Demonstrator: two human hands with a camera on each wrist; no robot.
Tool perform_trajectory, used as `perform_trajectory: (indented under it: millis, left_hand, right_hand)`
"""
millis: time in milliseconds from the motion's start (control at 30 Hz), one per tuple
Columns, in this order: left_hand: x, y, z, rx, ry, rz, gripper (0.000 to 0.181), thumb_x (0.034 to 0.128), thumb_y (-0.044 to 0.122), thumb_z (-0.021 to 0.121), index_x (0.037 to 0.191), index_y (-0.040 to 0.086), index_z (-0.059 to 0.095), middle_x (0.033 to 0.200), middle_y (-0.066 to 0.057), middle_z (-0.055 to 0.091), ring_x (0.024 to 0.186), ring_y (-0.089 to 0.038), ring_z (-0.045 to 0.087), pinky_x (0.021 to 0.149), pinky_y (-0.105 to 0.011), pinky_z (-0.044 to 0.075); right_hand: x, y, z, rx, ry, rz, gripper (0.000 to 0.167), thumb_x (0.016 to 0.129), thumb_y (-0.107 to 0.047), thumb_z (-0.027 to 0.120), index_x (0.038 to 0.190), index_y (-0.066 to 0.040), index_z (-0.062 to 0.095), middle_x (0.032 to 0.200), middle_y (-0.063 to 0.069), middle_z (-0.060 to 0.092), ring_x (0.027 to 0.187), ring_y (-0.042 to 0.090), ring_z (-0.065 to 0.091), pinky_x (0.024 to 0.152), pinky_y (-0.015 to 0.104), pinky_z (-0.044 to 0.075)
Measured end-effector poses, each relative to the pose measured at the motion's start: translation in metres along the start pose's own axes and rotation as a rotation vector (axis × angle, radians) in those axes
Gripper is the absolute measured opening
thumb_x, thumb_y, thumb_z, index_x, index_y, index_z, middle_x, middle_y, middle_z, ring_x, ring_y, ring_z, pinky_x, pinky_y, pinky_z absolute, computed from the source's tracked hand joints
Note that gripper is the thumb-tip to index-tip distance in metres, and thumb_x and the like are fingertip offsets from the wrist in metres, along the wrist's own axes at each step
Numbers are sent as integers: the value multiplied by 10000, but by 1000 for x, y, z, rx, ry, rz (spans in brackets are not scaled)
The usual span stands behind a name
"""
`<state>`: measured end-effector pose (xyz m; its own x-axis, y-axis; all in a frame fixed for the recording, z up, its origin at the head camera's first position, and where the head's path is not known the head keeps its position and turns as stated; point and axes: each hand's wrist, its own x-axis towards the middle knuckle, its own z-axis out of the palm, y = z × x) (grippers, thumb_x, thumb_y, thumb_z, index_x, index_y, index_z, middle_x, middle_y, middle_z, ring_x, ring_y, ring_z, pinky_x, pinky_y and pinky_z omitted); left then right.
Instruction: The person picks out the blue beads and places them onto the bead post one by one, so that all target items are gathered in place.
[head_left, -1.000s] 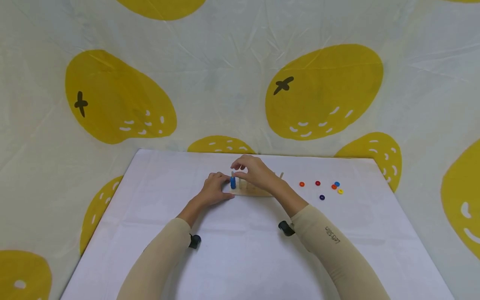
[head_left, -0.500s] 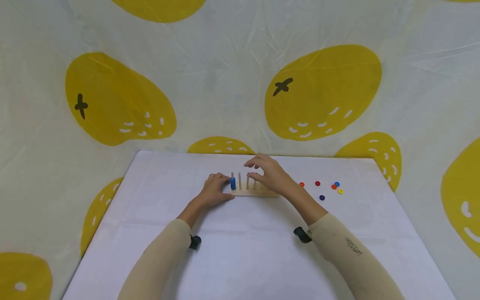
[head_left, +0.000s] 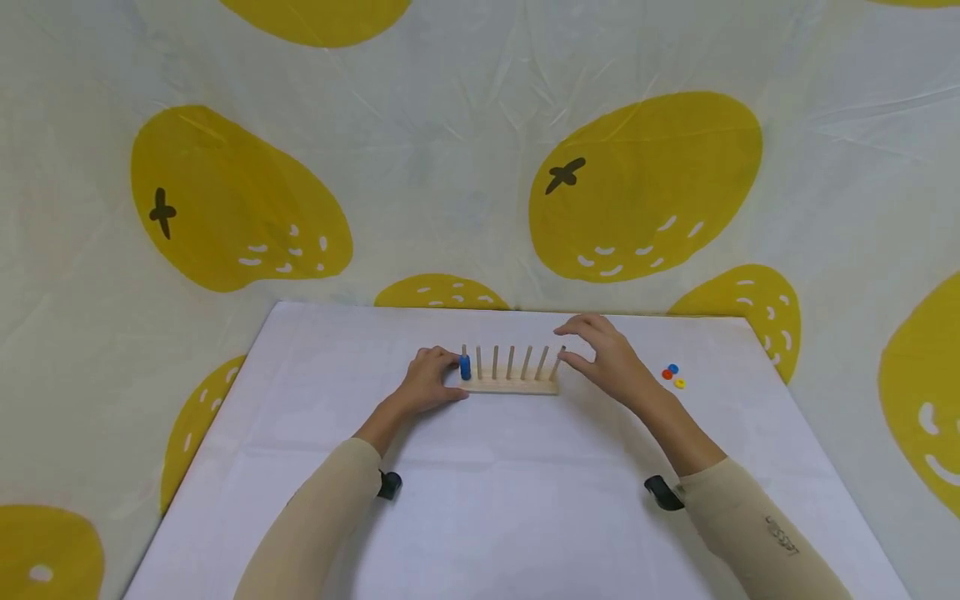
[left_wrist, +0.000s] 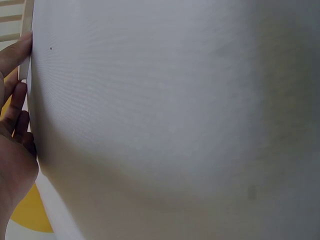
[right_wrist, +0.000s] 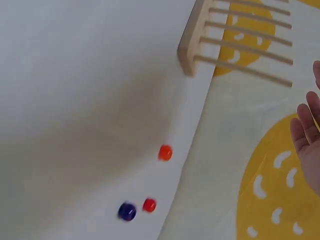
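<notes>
A wooden peg board with a row of upright pegs stands near the back of the table. Blue ring beads are stacked on its leftmost peg; the other pegs look bare. My left hand grips the board's left end, thumb at the front and fingers behind, as the left wrist view partly shows too. Beyond the right end, my right hand hovers near the last peg, fingers spread apart and holding nothing. Below it, the right wrist view has an orange bead, a red bead and a dark purple bead on the table.
Farther right lie a blue ring, an orange-red ring and a yellow ring, close together. A white cloth covers the table. Behind it hangs a pale curtain printed with yellow fruit.
My right hand has moved right, from above the blue-stacked peg past the board's right end, and its forearm now covers some loose beads. The left hand stays on the board.
</notes>
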<state>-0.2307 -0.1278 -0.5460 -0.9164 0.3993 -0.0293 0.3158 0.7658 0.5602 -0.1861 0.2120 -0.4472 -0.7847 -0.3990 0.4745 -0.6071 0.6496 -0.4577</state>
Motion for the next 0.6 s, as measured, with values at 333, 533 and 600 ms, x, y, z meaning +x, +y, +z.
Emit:
perform_trajectory:
  millis: [333,533,600]
  left_hand:
    - [-1,0,0,-11,7,-6,634,827,353,877,1360,96,651,1306,-62,618,1340,-296,455,1150,-498,358]
    - [0,0,1,-5,-1,-8,649,829,367,874,1376,106,643,1318,-59,616,1352,-295,449,1164,-494,350]
    - [0,1,0,-5,5,-5,647,822,359,880,1369,102,648,1313,-65,619,1345,-301,454,1155,-502,356]
  right_hand:
    - [-38,47,-22,-51,52,154,492,848,-46,833,1297,-25,636,1377,181,562,1318,382,508,1097,571,409]
    - [-62,77,-38,-62,-21,336,518,922,-119,773,1389,-14,573,1447,234,523,1360,441,458,1100,660,373]
    - [-70,87,-43,-62,-42,385,528,946,-143,749,1417,-12,548,1463,257,502,1343,462,462,1076,676,390]
